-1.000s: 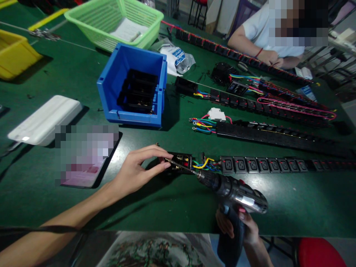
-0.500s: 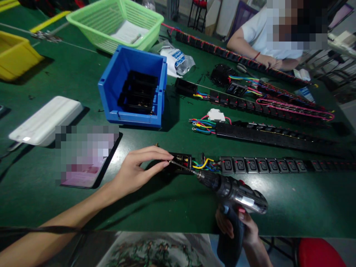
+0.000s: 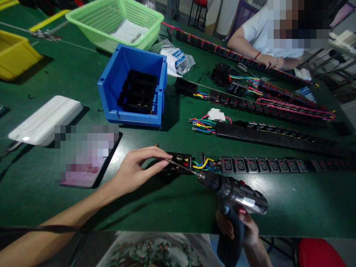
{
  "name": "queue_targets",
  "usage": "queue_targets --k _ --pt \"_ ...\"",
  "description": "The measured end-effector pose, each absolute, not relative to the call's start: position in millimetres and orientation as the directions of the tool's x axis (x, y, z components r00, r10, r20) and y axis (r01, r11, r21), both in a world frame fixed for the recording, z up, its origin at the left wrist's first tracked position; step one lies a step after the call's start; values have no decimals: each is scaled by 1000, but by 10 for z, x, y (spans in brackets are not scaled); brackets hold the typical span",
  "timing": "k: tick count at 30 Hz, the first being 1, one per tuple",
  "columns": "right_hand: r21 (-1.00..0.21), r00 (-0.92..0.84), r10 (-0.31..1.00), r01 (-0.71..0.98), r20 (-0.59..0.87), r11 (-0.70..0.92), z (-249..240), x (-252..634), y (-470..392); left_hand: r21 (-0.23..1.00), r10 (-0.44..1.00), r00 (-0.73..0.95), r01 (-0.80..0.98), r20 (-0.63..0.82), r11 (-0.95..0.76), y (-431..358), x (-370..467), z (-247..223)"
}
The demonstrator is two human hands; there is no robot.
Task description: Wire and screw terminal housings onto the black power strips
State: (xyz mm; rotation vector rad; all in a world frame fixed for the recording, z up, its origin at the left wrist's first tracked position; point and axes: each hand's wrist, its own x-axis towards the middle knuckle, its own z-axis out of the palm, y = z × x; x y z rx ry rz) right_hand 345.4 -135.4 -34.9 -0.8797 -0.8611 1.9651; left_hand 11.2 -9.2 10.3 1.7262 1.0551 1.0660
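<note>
You sit at a wide workbench covered in dark green matting (image 3: 69,207) that gives a soft sheen under the overhead light, brightest near the front edge. A red stool seat (image 3: 319,252) shows at your lower right, just below the table edge. Beyond the far edge of the bench, dark chair legs (image 3: 198,15) stand on a grey floor. At the far right, pale metal shelving (image 3: 340,48) runs along the room, too blurred to read.
</note>
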Motion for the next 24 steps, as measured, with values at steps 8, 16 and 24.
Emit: queue_targets --k 8,16,24 --pt "-811 -425 856 -361 -295 -459 -345 3463 -1357 895 897 299 210 325 -394 -70 110 125" --pt "-809 -448 859 -391 -249 -438 -341 3451 -1338 726 740 395 220 544 -651 -30 75 101" --pt "-840 -420 841 -266 -342 -474 -203 3572 -1403 631 641 532 234 554 -740 43 53 132"
